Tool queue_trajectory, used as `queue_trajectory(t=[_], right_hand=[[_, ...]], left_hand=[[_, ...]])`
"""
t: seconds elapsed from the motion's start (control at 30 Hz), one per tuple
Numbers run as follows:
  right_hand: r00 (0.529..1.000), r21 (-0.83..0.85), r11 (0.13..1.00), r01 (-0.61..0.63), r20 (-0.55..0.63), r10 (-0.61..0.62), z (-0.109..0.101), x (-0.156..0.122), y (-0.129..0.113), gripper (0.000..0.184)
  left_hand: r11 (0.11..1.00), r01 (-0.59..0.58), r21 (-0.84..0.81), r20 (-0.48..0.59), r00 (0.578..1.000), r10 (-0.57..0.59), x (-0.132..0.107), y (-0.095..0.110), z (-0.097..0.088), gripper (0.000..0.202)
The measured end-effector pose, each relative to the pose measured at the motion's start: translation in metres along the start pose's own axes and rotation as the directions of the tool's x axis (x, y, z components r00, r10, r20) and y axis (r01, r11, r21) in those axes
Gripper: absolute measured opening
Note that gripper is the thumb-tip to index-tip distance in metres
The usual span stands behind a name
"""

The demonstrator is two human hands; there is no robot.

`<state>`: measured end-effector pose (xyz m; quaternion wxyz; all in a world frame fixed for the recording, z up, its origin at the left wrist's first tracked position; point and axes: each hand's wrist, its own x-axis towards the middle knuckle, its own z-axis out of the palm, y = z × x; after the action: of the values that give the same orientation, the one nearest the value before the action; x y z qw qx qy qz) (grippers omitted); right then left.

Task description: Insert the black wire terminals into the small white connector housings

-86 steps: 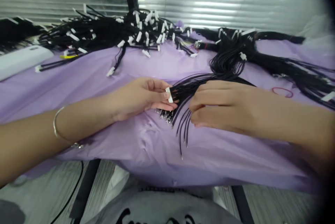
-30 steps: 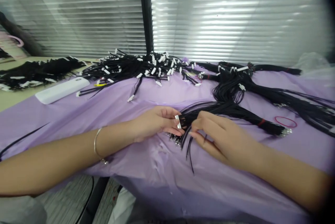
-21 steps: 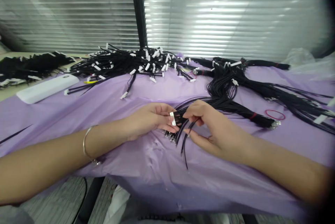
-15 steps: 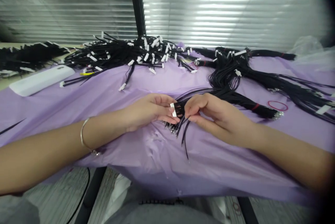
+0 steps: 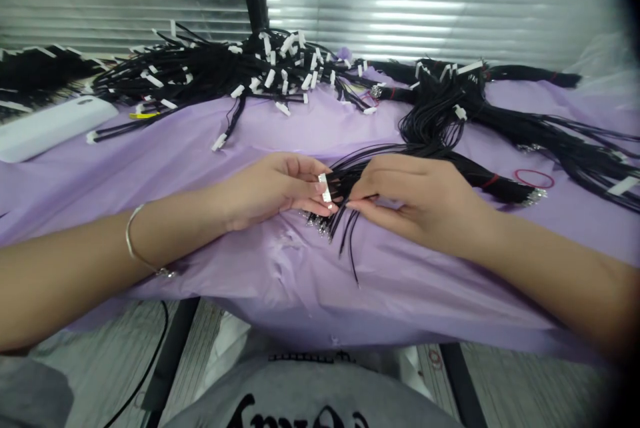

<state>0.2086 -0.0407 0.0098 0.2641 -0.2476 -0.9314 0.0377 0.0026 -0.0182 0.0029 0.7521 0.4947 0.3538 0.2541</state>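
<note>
Near the middle of the frame, the person's left hand [image 5: 275,189] pinches a white connector [image 5: 325,188] between thumb and fingers, holding it with the black wires [image 5: 341,178] running off to its right. The right hand [image 5: 417,198] comes in from the right side of the frame, its thumb and forefinger closed on a thin black wire [image 5: 347,205] just beside the connector; I can't make out whether the wire's tip touches it. Below the two hands, a cluster of shiny metal tips [image 5: 319,225] lies on the purple sheet [image 5: 300,135] that covers the worktop, and a few loose wire ends [image 5: 353,255] dangle toward the lower centre. Right of centre, partly behind the right hand, a black bundle with a red tie [image 5: 493,180] ends in silvery tips, with a red loop [image 5: 534,179] lying just above it. Across the upper left and upper centre sprawls a big heap of black cables [image 5: 200,71] — white connectors poke out all over it — and in front of that, at the left edge, sits a long white object [image 5: 57,128], with a small yellow piece [image 5: 144,115] near its right end.
</note>
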Motion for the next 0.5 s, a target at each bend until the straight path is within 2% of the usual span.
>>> queue_trajectory(t=[0.13,0.5], right_hand=[[0.976,0.019,0.981,-0.192,-0.099,0.193,0.003,0.0026,-0.0024,0.005],[0.93,0.03,0.933,-0.358,-0.073,0.359,0.0058,0.008,-0.0056,0.007]], left_hand=[[0.998,-0.002,0.063,-0.017,1.0,0.003,0.0002,-0.0001,0.0011,0.017],[0.995,-0.001,0.104,-0.012,1.0,0.002,0.0005,0.0001,-0.0005,0.018]])
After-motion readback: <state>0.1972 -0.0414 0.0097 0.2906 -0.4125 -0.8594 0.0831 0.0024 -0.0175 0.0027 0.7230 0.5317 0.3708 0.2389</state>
